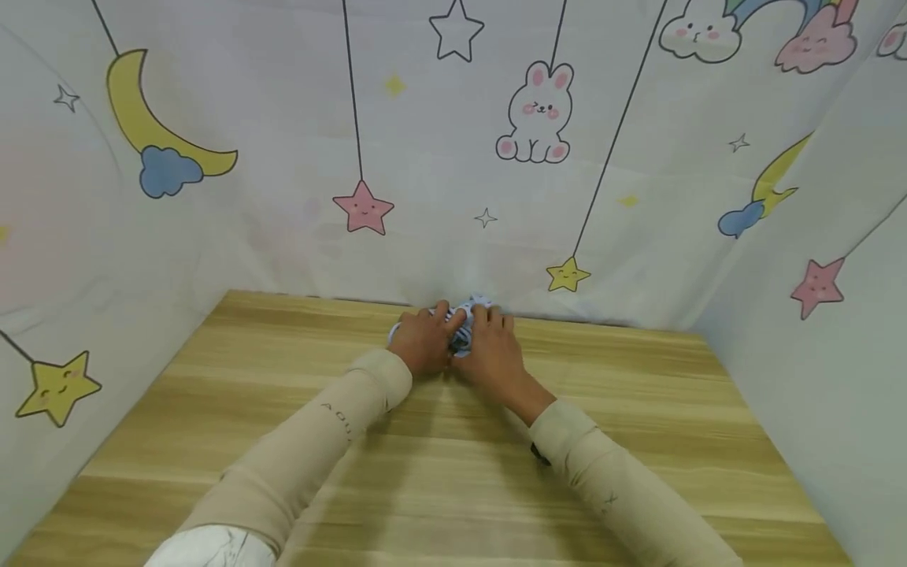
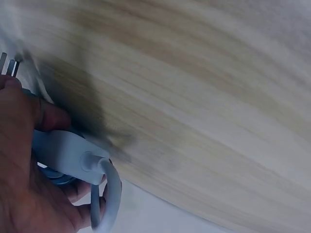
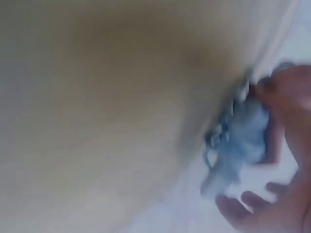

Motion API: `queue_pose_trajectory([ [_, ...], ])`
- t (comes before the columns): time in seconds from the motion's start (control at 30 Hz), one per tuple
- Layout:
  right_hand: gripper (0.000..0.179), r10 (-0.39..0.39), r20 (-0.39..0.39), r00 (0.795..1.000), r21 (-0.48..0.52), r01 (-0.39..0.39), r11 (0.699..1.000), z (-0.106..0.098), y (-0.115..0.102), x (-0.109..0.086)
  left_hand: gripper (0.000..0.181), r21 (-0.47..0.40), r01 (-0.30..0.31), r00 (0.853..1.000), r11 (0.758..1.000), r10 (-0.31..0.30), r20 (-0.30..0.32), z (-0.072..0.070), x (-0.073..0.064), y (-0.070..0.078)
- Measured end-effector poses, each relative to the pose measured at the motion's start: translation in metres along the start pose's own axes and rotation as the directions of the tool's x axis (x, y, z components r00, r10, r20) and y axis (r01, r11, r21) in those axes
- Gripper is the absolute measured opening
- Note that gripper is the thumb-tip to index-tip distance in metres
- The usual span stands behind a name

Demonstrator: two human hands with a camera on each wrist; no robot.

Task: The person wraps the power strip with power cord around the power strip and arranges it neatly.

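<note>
At the far edge of the tabletop, both hands hold a bundled power cord (image 1: 462, 340), white to pale blue with looped strands. My left hand (image 1: 423, 340) grips its left part, fingers bent over it. In the left wrist view, thumb and fingers of the left hand (image 2: 22, 165) surround a smooth pale block (image 2: 68, 154) with a thick cable (image 2: 112, 194) looping from its end. Metal plug prongs (image 2: 10, 65) show beyond the thumb. On the right side, my right hand (image 1: 494, 354) curls its fingers over the bundle. The right wrist view is blurred; the bundle (image 3: 243, 136) lies between thumb and fingers.
The wood-grain tabletop (image 1: 453, 472) stretches in front of the hands. A white cloth wall (image 1: 283, 236) printed with stars, moons and a rabbit stands right behind the bundle, with further cloth walls at the left and right. Something small and dark (image 1: 540, 454) shows beneath the right cuff.
</note>
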State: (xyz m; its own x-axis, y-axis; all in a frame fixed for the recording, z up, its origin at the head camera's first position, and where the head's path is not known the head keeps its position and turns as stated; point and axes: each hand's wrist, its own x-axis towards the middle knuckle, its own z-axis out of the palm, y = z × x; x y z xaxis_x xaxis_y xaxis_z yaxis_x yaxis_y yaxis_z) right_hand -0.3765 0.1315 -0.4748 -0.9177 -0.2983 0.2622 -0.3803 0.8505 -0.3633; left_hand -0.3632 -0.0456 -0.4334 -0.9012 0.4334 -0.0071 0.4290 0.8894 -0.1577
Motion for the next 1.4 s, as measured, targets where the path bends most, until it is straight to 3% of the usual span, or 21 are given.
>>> queue_pose_trajectory([
  [0.1, 0.115, 0.012, 0.165, 0.986, -0.154, 0.014, 0.988, -0.047, -0.025, -0.003, 0.078, 0.056, -0.014, 1.0, 0.998, 0.015, -0.018, -0.004, 0.001, 0.005],
  [0.2, 0.118, 0.011, 0.3, 0.954, -0.253, 0.069, 0.965, -0.062, -0.021, 0.003, 0.079, 0.088, -0.024, 0.999, 0.996, 0.028, -0.041, -0.01, 0.002, 0.007],
  [0.27, 0.118, -0.001, 0.329, 0.944, -0.264, 0.092, 0.96, -0.067, -0.018, 0.007, 0.08, 0.09, -0.029, 0.999, 0.995, 0.033, -0.037, -0.012, 0.005, 0.007],
  [0.5, 0.114, 0.001, 0.306, 0.952, -0.224, 0.071, 0.972, -0.075, -0.012, 0.01, 0.085, 0.079, -0.06, 0.997, 0.995, 0.062, -0.035, -0.017, 0.017, 0.004],
  [0.7, 0.111, 0.038, 0.328, 0.944, -0.274, 0.057, 0.96, -0.07, -0.016, 0.008, 0.088, 0.033, -0.098, 0.995, 0.995, 0.099, -0.017, -0.014, 0.018, 0.0],
  [0.87, 0.11, 0.077, 0.306, 0.949, -0.333, 0.031, 0.942, -0.066, -0.025, 0.003, 0.09, 0.013, -0.127, 0.992, 0.992, 0.127, 0.021, 0.0, 0.024, -0.006],
  [1.0, 0.112, 0.106, 0.267, 0.958, -0.415, 0.015, 0.91, -0.058, -0.032, 0.0, 0.091, 0.025, -0.16, 0.987, 0.987, 0.159, 0.017, 0.01, 0.029, -0.012],
  [1.23, 0.115, 0.142, 0.228, 0.963, -0.503, -0.008, 0.864, -0.044, -0.046, -0.007, 0.095, 0.017, -0.19, 0.981, 0.982, 0.189, 0.046, 0.019, 0.026, -0.023],
  [1.4, 0.116, 0.147, 0.19, 0.971, -0.513, -0.03, 0.858, -0.04, -0.054, -0.009, 0.088, -0.013, -0.215, 0.977, 0.976, 0.215, -0.01, 0.016, 0.02, -0.031],
])
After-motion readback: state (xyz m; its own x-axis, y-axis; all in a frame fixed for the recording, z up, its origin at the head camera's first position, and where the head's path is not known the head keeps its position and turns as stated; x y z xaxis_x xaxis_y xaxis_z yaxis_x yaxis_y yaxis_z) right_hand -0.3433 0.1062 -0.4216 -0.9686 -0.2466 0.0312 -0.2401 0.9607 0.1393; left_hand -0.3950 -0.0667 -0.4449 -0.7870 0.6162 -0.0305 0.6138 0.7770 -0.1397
